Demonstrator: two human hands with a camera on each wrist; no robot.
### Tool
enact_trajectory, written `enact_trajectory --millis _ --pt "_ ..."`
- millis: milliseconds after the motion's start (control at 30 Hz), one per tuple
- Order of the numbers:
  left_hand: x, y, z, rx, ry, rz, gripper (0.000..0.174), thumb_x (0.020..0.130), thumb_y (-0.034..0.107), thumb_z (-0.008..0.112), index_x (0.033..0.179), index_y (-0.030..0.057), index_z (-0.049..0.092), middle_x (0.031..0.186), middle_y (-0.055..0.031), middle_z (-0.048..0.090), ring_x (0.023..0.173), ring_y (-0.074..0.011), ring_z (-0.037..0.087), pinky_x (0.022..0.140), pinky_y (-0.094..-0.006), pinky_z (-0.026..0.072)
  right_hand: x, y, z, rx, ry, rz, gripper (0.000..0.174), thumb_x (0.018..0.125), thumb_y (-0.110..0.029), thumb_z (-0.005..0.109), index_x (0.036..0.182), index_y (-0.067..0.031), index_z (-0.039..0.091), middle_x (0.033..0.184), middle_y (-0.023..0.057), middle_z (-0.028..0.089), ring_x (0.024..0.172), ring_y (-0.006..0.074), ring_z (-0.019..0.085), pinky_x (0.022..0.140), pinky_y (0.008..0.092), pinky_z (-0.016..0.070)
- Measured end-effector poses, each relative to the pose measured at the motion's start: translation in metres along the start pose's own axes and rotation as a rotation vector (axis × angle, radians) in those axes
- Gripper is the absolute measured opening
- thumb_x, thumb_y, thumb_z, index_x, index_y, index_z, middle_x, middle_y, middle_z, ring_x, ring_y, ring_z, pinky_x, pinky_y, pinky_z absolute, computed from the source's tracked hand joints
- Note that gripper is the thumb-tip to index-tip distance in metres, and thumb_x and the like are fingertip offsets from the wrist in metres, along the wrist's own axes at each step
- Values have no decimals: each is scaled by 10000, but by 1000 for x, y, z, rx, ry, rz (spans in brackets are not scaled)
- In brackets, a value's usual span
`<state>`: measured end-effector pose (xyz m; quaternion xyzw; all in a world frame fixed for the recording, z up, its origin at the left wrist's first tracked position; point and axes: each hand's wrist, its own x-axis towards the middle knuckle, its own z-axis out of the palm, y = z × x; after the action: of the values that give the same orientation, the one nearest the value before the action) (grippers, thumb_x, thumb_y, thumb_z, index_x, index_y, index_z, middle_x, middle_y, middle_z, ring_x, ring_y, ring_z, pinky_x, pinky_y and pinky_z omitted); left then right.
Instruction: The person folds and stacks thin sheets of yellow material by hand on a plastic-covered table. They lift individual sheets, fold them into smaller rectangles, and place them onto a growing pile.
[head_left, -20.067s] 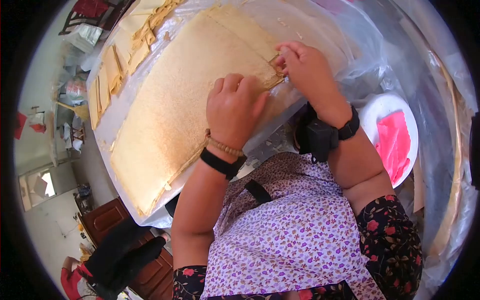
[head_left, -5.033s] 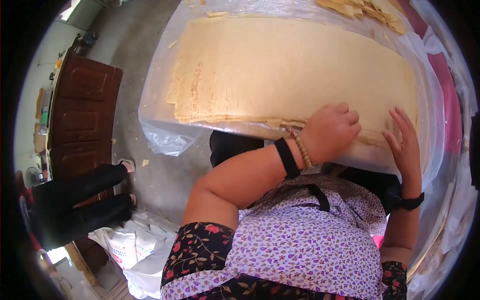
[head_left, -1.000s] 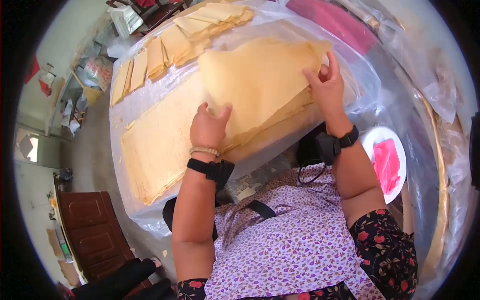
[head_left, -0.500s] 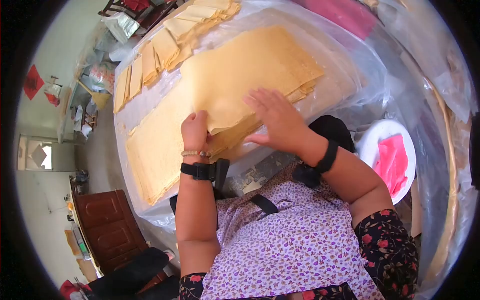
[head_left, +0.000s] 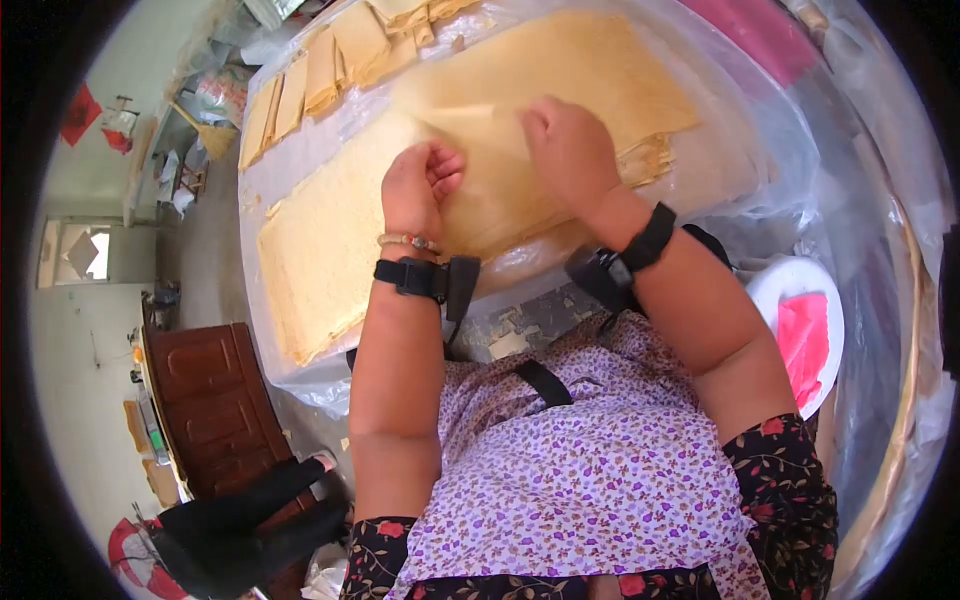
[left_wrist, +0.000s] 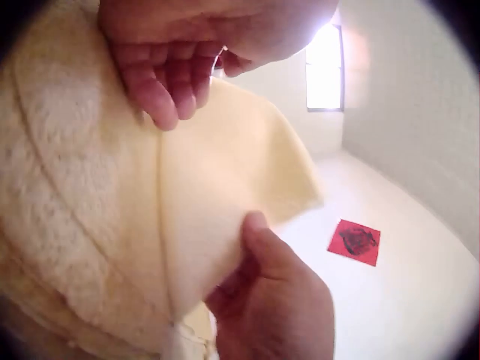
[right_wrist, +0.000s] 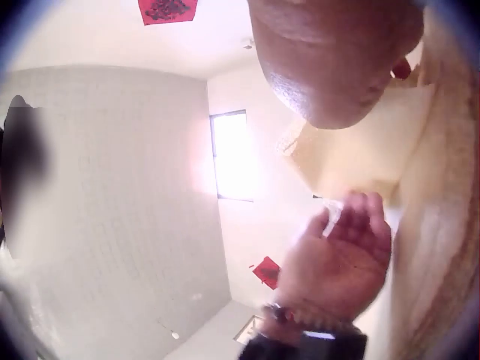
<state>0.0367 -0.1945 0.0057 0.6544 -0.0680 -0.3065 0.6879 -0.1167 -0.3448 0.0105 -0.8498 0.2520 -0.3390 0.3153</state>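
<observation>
A broad stack of thin yellow tofu skin sheets (head_left: 310, 270) covers the plastic-lined table in the head view. A top sheet (left_wrist: 217, 157) rises in a fold between the hands. My right hand (head_left: 575, 155) pinches its raised edge, thumb on the near face in the left wrist view. My left hand (head_left: 415, 190) is beside the fold, fingers loosely bent and fingertips at the sheet's surface. The right wrist view shows the left palm turned up, fingers slightly bent near the sheet's lower edge. My right fingertips are hidden behind the sheet in the left wrist view.
Folded sheets (head_left: 335, 70) lie along the table's far left side. A pink cloth (head_left: 803, 345) lies on a round white surface (head_left: 765, 290) at my right. Another person's legs (head_left: 250, 510) are near a brown cabinet (head_left: 215, 390), lower left.
Over the last second, the sheet came down across the stack and its near edge was lifted into a fold. My right hand went from the far right corner to beside my left, now pinching the fold.
</observation>
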Motion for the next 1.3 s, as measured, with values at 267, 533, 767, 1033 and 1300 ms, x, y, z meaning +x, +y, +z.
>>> enact_trajectory --millis 267,533,767,1033,1300 --pt "11 13 -6 63 -172 -141 415 1051 172 499 1416 -26 489 1133 -161 732 959 -228 753 760 -292 612 61 47 -22 292 273 149 418 977 -357 611 862 38 690 768 241 683 702 365 682 688 473 519" --pt "10 13 -4 195 -202 -86 421 1030 160 579 1407 -21 532 1086 -127 731 914 -191 748 702 -245 606 16 24 -41 568 311 336 393 1006 -355 647 882 16 678 695 46 609 659 125 535 631 339 470" --pt "9 -23 7 789 -205 404 391 1023 181 624 1385 36 605 1004 -58 723 819 -130 692 703 -257 579 2 34 -58 431 234 380 361 1026 -374 643 939 -29 703 808 50 678 742 133 600 673 346 506" --pt "-34 -30 -4 126 -283 108 423 1070 308 573 1403 49 555 1352 -101 648 1170 -231 660 931 -366 566 -55 13 -11 -93 -112 -492 349 860 -251 729 1205 -200 741 1359 99 652 1369 292 538 1149 481 401" --pt "-52 2 -29 290 -36 -27 496 1030 280 582 1418 -25 525 1122 -114 749 924 -258 734 773 -367 584 -54 29 -11 237 -195 -530 202 890 -244 706 1062 -162 772 1197 71 724 1165 288 659 1061 481 477"
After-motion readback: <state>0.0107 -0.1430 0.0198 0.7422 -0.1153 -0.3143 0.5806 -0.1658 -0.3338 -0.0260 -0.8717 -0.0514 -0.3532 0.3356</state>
